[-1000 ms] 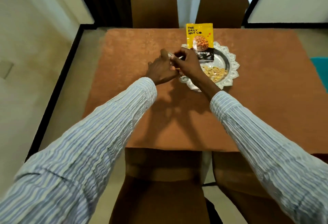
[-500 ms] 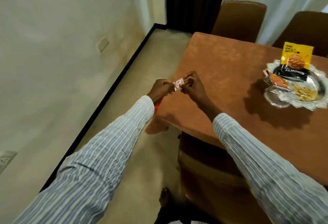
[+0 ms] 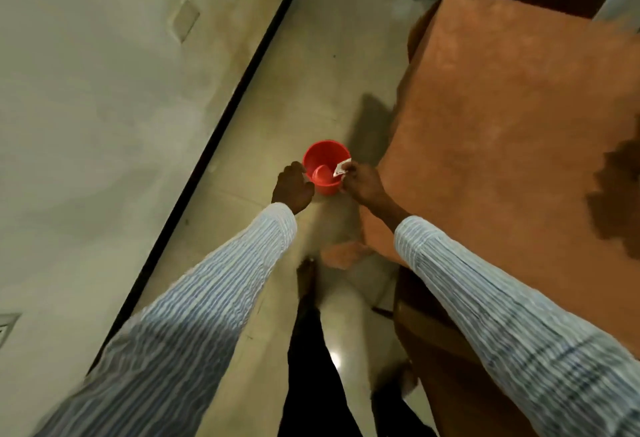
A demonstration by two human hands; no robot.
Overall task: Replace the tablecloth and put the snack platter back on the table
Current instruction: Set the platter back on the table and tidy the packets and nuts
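Observation:
A small red bucket (image 3: 323,161) stands on the floor beside the table's left corner. My right hand (image 3: 362,182) pinches a small white and red wrapper (image 3: 341,168) over the bucket's right rim. My left hand (image 3: 292,187) hovers at the bucket's left side with its fingers curled, and no object shows in it. The orange-brown tablecloth (image 3: 512,132) covers the table on the right. The snack platter is out of view.
A beige wall with a black skirting strip (image 3: 221,132) runs along the left. My leg and bare foot (image 3: 306,277) stand on the tiled floor below the bucket. A brown chair (image 3: 436,339) sits under the table's near edge.
My view swung left and down from the table to the floor. Both hands dropped from the table corner to the red bucket. The wrapper, held by both hands before, is now in the right alone.

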